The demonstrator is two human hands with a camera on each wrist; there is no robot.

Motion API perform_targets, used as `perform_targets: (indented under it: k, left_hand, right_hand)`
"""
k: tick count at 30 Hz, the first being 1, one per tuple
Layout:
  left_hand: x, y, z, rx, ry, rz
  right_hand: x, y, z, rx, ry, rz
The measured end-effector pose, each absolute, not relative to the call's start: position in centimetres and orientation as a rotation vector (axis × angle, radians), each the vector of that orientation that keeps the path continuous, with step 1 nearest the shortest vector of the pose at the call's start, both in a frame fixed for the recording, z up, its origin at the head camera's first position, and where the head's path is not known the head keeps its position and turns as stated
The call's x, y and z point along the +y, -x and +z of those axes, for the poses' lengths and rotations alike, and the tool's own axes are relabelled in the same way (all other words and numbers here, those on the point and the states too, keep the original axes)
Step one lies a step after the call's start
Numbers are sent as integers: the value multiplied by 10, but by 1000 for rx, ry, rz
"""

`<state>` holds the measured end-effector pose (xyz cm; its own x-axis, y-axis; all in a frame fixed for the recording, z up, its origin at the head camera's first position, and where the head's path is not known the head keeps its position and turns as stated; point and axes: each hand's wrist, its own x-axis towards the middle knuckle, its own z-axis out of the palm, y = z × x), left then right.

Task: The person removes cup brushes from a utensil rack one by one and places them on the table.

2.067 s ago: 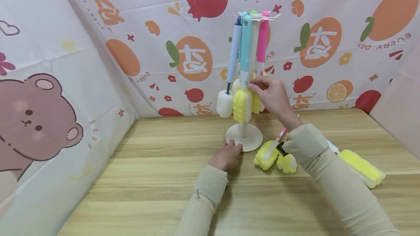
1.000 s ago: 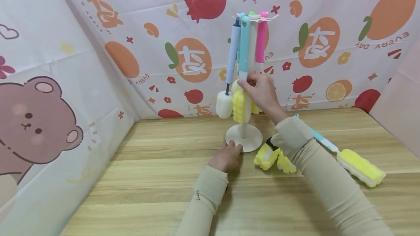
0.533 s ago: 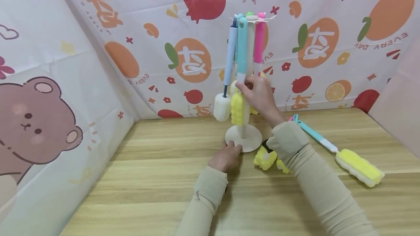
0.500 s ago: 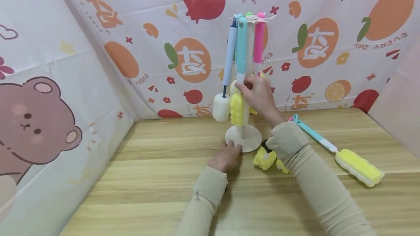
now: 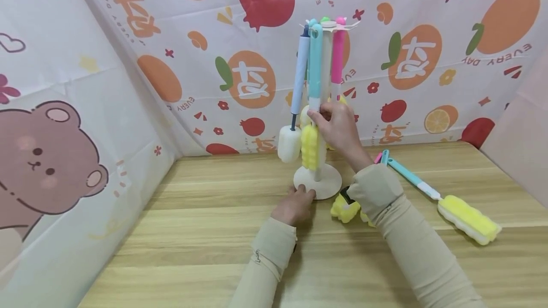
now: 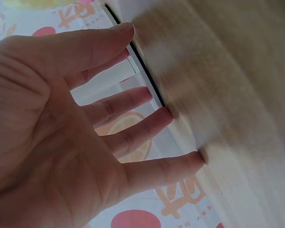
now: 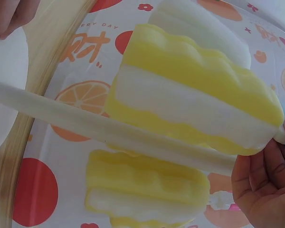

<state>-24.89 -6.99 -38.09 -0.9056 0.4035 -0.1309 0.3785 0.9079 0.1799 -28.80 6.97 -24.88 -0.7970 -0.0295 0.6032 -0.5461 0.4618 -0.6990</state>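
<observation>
A white stand (image 5: 327, 182) with a round base and a hooked top holds several hanging sponge bottle brushes. My right hand (image 5: 338, 125) pinches the neck of a teal-handled bottle brush (image 5: 315, 63), just above its yellow and white sponge head (image 7: 194, 95). To its left hangs a brush with a pale blue handle and white sponge (image 5: 289, 144). A pink-handled brush (image 5: 337, 56) hangs at the right. With fingers extended, my left hand (image 5: 295, 205) touches the front edge of the base; the left wrist view shows its fingertips (image 6: 164, 115) against the rim and tabletop.
A teal-handled brush (image 5: 468, 220) lies on the wooden table (image 5: 205, 251) at the right. More yellow sponge heads (image 5: 344, 209) lie near the base, partly hidden by my right sleeve (image 5: 376, 194). A fruit-printed cloth (image 5: 192, 75) stands behind the table.
My right hand has moved left and taken the neck of the teal-handled brush. The hanging brushes at the front have shifted slightly left and down. My left hand stays on the base.
</observation>
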Motion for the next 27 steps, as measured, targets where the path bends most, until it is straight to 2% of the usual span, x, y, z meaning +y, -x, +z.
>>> perform_targets:
  k: [27]
  left_hand:
    - [-72,250,-382,2903,-636,236]
  right_hand:
    - [89,281,-243,-2282,-518,1146]
